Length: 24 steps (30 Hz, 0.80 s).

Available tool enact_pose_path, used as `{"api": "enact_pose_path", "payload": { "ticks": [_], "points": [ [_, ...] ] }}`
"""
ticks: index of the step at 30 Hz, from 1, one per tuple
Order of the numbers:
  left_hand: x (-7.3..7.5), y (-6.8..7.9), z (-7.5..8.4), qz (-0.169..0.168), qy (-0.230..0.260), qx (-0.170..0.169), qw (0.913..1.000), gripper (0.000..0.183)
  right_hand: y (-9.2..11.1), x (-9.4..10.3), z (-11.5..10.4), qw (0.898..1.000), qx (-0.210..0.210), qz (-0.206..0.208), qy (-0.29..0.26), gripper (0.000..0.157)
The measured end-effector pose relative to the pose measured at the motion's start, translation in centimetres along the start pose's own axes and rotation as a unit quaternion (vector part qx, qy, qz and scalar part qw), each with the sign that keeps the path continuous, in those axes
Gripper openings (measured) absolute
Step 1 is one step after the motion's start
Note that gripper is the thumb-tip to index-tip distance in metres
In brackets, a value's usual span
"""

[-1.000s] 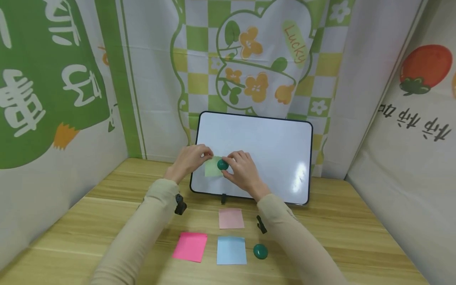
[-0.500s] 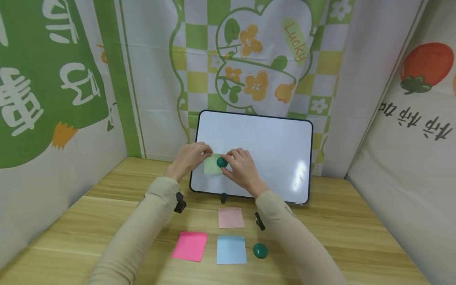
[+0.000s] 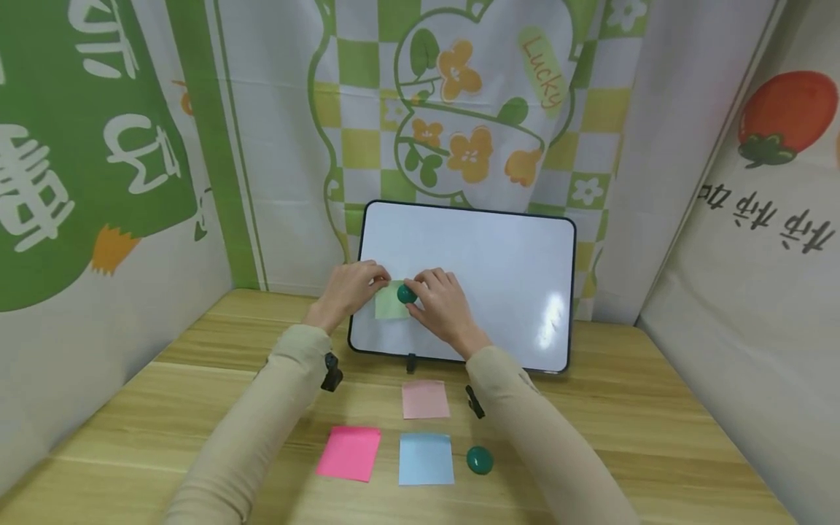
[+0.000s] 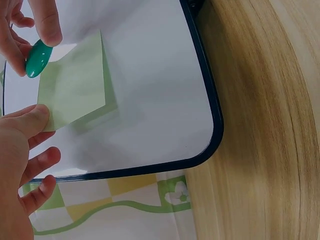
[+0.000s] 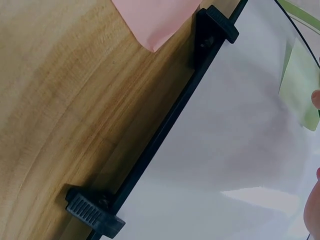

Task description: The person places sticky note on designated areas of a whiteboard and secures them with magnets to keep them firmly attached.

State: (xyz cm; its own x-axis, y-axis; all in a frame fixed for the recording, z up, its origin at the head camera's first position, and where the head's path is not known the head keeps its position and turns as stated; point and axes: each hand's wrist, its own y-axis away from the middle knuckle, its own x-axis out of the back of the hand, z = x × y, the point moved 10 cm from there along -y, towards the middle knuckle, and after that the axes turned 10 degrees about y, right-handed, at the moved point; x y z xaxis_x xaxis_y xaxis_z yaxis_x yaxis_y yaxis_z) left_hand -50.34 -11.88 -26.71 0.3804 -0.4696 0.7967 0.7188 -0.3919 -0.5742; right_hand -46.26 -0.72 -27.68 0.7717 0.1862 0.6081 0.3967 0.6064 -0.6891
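Note:
A pale green sticky note (image 3: 389,302) stands against the left part of the whiteboard (image 3: 499,284). My left hand (image 3: 351,290) pinches its upper left corner between thumb and fingers. At the note's upper right, my right hand (image 3: 446,306) grips a glossy green round magnet (image 3: 406,294) by its edges. In the left wrist view the magnet (image 4: 38,59) sits right at the note's corner, and the note's lower edge lifts off the board, casting a shadow. The right wrist view catches only the tips of the right hand's fingers (image 5: 316,99).
On the wooden table (image 3: 577,437) before the board lie a light pink note (image 3: 425,399), a hot pink note (image 3: 349,453), a blue note (image 3: 426,459) and a second green magnet (image 3: 480,460). Black feet (image 5: 95,212) hold up the board's lower edge. Printed cloth (image 3: 282,146) hangs behind.
The right hand and its magnet have shifted slightly left and up over the note's corner. The left hand keeps its pinch. The whole view has drifted a little.

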Motion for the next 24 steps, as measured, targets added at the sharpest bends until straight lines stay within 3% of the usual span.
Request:
{"api": "enact_pose_path", "payload": {
  "ticks": [12,24],
  "points": [
    [-0.7,0.2,-0.1,0.018,-0.003,-0.016,0.9997,0.013,-0.4,-1.4,-1.0,1.0,-0.011,-0.012,0.005,0.039],
    [-0.4,0.1,0.3,0.033,-0.012,-0.02,0.9992,0.015,-0.9,-1.4,-0.7,1.0,-0.019,0.0,0.02,0.037]
  ]
}}
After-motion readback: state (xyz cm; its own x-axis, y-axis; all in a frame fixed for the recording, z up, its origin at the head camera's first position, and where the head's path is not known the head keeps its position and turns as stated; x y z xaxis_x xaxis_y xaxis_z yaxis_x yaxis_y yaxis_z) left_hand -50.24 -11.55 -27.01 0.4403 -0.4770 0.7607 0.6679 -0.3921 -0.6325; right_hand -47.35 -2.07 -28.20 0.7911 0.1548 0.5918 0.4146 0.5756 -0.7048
